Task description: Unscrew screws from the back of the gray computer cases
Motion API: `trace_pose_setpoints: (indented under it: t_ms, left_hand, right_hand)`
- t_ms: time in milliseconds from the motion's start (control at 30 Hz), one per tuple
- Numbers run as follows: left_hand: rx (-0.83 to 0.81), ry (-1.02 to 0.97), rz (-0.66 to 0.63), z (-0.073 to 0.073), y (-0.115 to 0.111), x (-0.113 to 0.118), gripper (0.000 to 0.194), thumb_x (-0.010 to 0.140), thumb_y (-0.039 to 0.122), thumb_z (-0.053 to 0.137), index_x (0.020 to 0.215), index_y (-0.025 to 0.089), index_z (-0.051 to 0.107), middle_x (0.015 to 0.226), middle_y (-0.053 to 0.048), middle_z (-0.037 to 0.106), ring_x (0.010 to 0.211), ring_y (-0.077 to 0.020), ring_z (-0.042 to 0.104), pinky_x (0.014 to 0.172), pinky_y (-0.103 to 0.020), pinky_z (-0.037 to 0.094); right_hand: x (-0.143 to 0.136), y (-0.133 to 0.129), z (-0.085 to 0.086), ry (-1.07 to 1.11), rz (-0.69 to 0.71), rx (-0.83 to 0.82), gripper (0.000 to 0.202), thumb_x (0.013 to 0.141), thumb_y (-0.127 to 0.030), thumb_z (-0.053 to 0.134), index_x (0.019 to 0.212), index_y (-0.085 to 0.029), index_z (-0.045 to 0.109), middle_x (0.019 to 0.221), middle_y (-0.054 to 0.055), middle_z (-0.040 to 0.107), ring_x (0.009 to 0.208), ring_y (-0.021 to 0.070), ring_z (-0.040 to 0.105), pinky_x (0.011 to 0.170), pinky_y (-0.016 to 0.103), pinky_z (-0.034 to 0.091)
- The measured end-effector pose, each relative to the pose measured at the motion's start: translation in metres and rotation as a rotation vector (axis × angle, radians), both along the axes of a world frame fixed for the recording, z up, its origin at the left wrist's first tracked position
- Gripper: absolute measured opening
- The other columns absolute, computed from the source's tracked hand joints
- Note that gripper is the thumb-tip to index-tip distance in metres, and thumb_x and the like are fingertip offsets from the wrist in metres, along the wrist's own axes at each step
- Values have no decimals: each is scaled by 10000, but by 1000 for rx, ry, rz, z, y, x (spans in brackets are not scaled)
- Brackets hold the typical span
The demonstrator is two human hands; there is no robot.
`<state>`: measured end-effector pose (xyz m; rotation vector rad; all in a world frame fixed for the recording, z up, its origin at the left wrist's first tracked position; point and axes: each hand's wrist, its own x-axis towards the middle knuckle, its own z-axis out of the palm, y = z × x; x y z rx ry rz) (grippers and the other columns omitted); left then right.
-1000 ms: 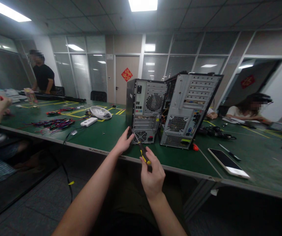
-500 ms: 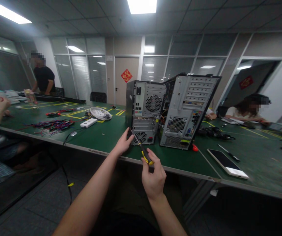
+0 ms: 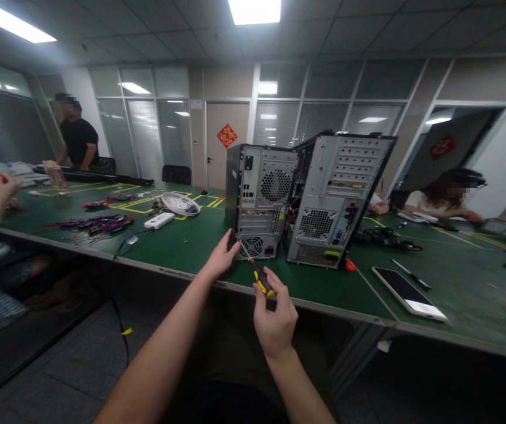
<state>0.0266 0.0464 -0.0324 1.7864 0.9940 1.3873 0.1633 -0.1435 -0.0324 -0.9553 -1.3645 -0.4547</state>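
Two computer towers stand side by side at the table edge with their back panels facing me: a narrower left one (image 3: 259,221) and a larger, tilted right one (image 3: 310,200). My right hand (image 3: 275,309) is closed on the handle of a black and yellow screwdriver (image 3: 262,280). The shaft points up and left to the lower left of the left tower's back, beside the lower fan grille. My left hand (image 3: 223,254) rests against that tower's lower left corner, close to the screwdriver's tip. Its fingers are partly hidden, and whether they grip anything is unclear.
On the green table (image 3: 182,250) lie bundled wires (image 3: 96,227), a white power strip (image 3: 159,221) and a white round basket (image 3: 180,204). To the right are a phone (image 3: 407,291), a knife-like tool (image 3: 412,274) and black cables (image 3: 385,238). Other people are around the table.
My hands, the screwdriver and both towers look the same. At the far left, another person's raised hand has shifted slightly, and the standing person's head has turned.
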Motion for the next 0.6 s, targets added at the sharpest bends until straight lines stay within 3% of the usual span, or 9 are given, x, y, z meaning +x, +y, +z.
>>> trace_pose_setpoints:
  t_ms: [300,600]
  left_hand:
    - [8,-2,-3,1,0,0,747,960,447,604,1614,185,357,1648,-133,452,1515,-263,451,1279,-430,310]
    - [10,6,2,-1,1,0,729,969,454,600,1617,222,361,1641,-102,471,1504,-243,466,1272,-412,324]
  right_hand:
    - [-2,-2,0,-55,18,3,279,946,-109,703,1206,-179,628,1237,161,760,1115,246,758,954,384,642]
    - [1,-7,12,-129,74,-78,264,984,-38,545,1167,-211,624,1248,140,747,1067,224,739,924,416,628]
